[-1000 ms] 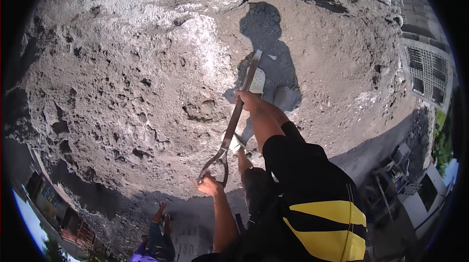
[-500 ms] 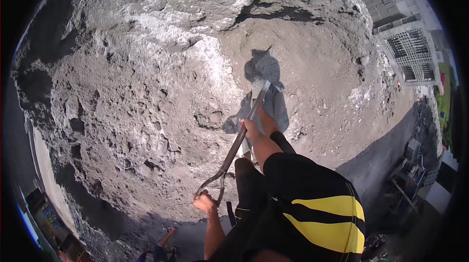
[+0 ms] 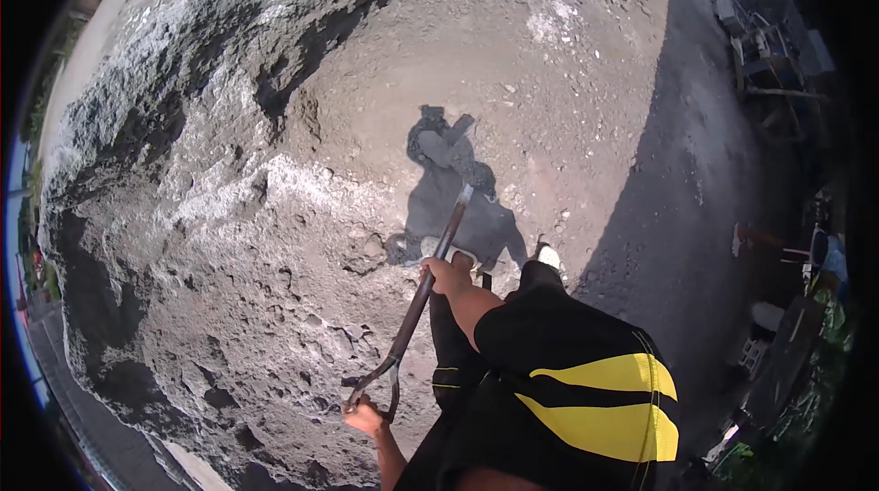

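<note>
- So the shovel (image 3: 415, 310) is angled out ahead of the body over bare dirt. Blade end is lost in the person's shadow (image 3: 481, 223), so can't tell if it's touching.
- Left hand (image 3: 366, 416): fingers closed round the end grip. Right hand (image 3: 442, 273): fingers wrapped round the shaft, partway down.
- Decent spread imo. I'd steer with the right, push from the left, and let the legs do the work.
- Mind the feet: the right shoe (image 3: 548, 256) is clear of the shaft, but the left shoe (image 3: 428, 244) is right beside it.
- The rough, pitted bank (image 3: 220, 207) on the left could snag a wide swing, I reckon.
- Off to the right there's a dark shaded strip (image 3: 641, 262), with piled clutter (image 3: 765, 51) beyond it, well apart from the shovel.
</note>
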`<state>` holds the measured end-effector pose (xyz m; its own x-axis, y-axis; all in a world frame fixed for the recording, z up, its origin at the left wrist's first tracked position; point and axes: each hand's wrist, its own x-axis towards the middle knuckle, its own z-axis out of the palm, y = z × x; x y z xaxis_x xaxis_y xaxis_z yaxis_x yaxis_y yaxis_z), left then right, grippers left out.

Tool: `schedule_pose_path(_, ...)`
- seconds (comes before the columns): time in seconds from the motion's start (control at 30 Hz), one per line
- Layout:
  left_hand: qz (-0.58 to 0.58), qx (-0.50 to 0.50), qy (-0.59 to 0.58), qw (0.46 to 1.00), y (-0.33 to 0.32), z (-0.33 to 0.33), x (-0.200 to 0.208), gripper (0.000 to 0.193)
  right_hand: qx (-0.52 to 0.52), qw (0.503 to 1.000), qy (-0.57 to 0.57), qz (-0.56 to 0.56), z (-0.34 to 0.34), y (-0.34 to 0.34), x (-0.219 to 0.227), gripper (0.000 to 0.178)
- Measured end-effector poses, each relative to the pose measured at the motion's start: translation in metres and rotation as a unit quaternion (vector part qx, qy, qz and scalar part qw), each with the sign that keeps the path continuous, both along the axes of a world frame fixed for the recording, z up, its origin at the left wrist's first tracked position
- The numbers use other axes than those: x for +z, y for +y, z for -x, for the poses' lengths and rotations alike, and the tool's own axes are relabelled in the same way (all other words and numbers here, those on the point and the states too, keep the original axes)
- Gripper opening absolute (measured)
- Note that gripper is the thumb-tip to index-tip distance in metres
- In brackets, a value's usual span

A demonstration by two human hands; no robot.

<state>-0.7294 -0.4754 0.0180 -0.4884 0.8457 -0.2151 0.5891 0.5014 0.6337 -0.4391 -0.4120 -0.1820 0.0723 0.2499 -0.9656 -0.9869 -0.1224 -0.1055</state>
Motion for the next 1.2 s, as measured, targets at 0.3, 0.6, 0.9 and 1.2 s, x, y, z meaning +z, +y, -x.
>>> schedule_pose_path(0.3, -0.012, -0.367, 0.011, 0.93, 0.063, -0.149, -0.049, 0.012, -0.341, 0.938, -0.027, -0.046, -0.132, -0.168, -0.026, 0.01)
schedule_pose_path(0.6, 0.322, -0.719, -0.297, 0.54, -0.244, -0.536, 0.052, 0.033, -0.685, 0.68, -0.234, 0.114, -0.328, -0.584, 0.066, 0.011)
schedule_pose_path(0.9, 0.464, -0.831, -0.29, 0.099, -0.369, -0.547, 0.214, 0.046, -0.606, 0.766, -0.192, -0.093, -0.317, -0.676, 0.101, 0.022)
schedule_pose_path(1.2, 0.331, -0.364, -0.512, 0.704, -0.119, -0.397, 0.156, 0.042, -0.1, 0.993, -0.021, -0.052, -0.273, -0.339, -0.066, 0.012)
